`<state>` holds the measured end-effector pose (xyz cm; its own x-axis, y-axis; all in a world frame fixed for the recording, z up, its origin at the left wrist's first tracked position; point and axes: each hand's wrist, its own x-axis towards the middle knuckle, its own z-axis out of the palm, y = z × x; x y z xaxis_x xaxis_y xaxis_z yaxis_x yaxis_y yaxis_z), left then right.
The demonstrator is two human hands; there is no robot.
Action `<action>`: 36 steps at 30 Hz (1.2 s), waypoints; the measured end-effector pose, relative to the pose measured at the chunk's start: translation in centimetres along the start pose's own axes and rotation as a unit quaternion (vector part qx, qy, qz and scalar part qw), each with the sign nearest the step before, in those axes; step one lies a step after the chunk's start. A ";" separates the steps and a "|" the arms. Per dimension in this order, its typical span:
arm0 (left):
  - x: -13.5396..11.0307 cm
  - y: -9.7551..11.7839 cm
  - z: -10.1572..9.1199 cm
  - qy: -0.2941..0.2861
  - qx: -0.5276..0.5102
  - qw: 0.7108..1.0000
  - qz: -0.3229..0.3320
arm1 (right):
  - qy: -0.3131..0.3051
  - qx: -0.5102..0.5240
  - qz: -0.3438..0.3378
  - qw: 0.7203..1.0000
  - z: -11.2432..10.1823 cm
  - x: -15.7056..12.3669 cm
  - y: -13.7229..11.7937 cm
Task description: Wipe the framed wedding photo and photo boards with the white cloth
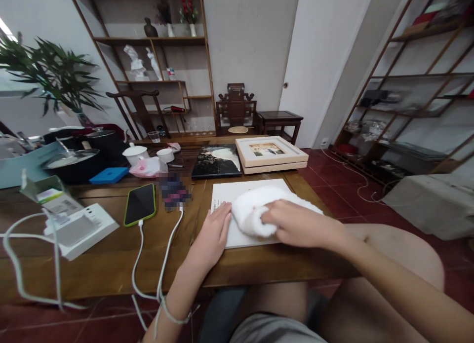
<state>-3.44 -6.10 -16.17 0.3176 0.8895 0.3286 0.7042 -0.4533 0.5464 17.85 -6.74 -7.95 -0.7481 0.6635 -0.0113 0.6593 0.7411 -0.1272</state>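
Observation:
A flat white panel with small dark print at its left side lies on the wooden table near the front edge. My left hand rests on its left edge, fingers stretched out and lying flat, holding nothing. Bunched on top of the panel is a fluffy white towel, which covers most of its surface. My right hand is closed on the towel, with the fingertips sunk into its folds. What lies under the towel is hidden.
Behind the panel are a dark picture panel and light wooden frames. To the left lie a phone with a white cable, a pixelated item, an open white box, a blue box and a pan.

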 end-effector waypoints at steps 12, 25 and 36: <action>0.3 -0.4 0.1 0.015 0.023 0.999 0.028 | -0.011 -0.009 -0.037 0.999 -1.9 11.1 1.3; 0.1 -0.4 0.2 0.005 0.020 1.000 0.014 | 0.017 0.011 0.152 0.988 -1.9 5.2 9.3; 0.1 -0.4 0.2 0.006 0.036 0.999 0.017 | -0.011 0.008 0.132 0.991 0.0 -4.7 2.9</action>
<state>-3.55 -5.82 -16.44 0.3360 0.8723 0.3552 0.7365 -0.4784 0.4783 23.25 -7.69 -8.26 -0.5517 0.8314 -0.0669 0.8307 0.5406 -0.1329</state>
